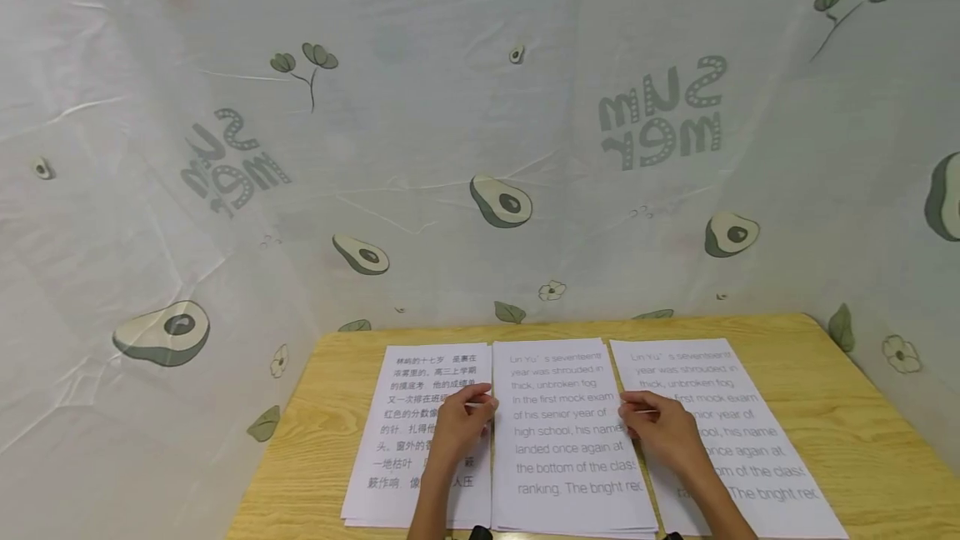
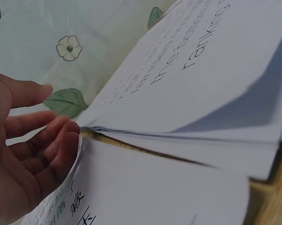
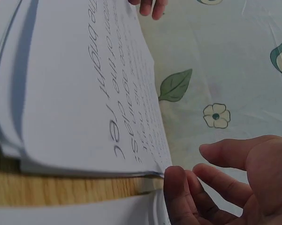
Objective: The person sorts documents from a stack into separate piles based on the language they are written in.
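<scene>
Three stacks of white printed paper lie side by side on a wooden table. Between my hands is the middle stack point(image 1: 566, 432), with large English text. My left hand point(image 1: 459, 423) is at its left edge, over the left stack point(image 1: 378, 448) printed in Chinese. At the opposite edge my right hand point(image 1: 663, 432) reaches across the right stack point(image 1: 780, 461), also in English. In the left wrist view, the left hand's fingers are loosely bent, fingertips against the sheet edges, thumb apart. The right wrist view shows the right fingertips point(image 3: 174, 180) touching the edge, thumb apart.
The light wood tabletop point(image 1: 847, 432) shows around the stacks and in narrow gaps between them. A pale cloth point(image 1: 420, 132) with avocados, leaves and mirrored "summer" lettering hangs behind and along both sides. Sheets at the middle stack's near end are slightly uneven and lifted.
</scene>
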Demonstrator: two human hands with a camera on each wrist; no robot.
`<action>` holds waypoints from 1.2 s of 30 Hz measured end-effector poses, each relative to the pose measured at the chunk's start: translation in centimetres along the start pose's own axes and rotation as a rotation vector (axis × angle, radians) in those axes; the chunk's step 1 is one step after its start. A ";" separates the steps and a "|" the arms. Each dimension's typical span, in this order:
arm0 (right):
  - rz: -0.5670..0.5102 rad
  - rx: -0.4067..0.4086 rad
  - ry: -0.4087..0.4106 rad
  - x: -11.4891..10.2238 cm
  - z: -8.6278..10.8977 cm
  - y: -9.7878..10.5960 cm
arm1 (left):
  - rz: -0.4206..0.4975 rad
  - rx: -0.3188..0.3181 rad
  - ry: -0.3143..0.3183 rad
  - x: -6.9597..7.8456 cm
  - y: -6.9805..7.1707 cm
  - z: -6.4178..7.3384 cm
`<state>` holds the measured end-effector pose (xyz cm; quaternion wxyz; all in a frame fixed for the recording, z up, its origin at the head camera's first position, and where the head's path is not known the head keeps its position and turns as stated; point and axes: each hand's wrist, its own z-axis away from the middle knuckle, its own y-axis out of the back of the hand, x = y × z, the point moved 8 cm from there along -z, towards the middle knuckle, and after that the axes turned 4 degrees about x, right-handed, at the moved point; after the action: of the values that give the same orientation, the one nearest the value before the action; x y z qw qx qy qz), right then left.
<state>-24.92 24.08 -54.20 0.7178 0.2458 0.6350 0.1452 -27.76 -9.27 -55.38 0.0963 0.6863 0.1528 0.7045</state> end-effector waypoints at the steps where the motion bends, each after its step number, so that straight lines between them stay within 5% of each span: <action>1: 0.013 0.000 0.001 0.0 -0.1 0.1 | -0.003 -0.002 -0.004 0.1 -0.1 0.0; 24: 0.131 -0.067 0.090 -0.1 -0.5 -0.3 | -0.265 0.038 -0.061 -0.1 -0.9 0.0; 36: 0.149 -0.090 0.097 -0.1 -0.3 -0.7 | -0.301 0.053 -0.111 0.3 -1.2 0.2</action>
<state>-25.31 23.46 -54.52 0.6836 0.2524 0.6419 0.2385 -27.64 -8.05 -55.53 0.1907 0.6961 0.2668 0.6387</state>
